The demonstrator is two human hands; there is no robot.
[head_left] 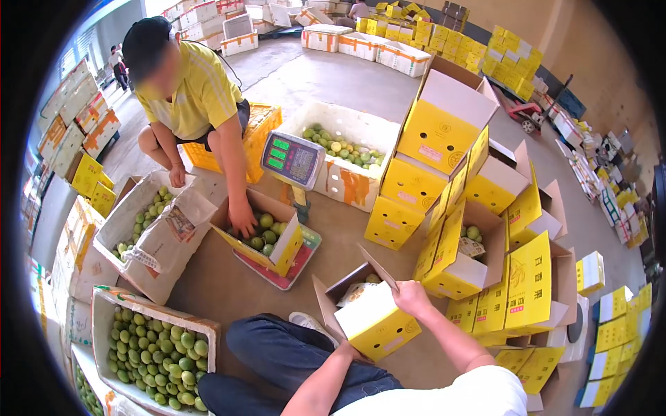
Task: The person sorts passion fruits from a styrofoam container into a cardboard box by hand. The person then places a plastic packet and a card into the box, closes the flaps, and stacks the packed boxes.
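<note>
Right hand of the camera wearer is closed on the upper right edge of an open yellow-and-white carton, held near and to the right of the platform scale. At that carton's lower left corner is the left hand, mostly hidden, so whether its fingers are spread or curled cannot be told. Inside the carton lie a printed packet and a green passion fruit.

Another open carton, partly filled with passion fruit, rests on the scale, and a co-worker in a yellow shirt reaches one hand into it. Behind the scale's lit display stands a white foam box of fruit. Left of the scale is a second foam box, a white sack draped over its side; nearer the wearer, also left of the scale, a third foam box is heaped with fruit. Stacked yellow cartons rise right of the scale.
</note>
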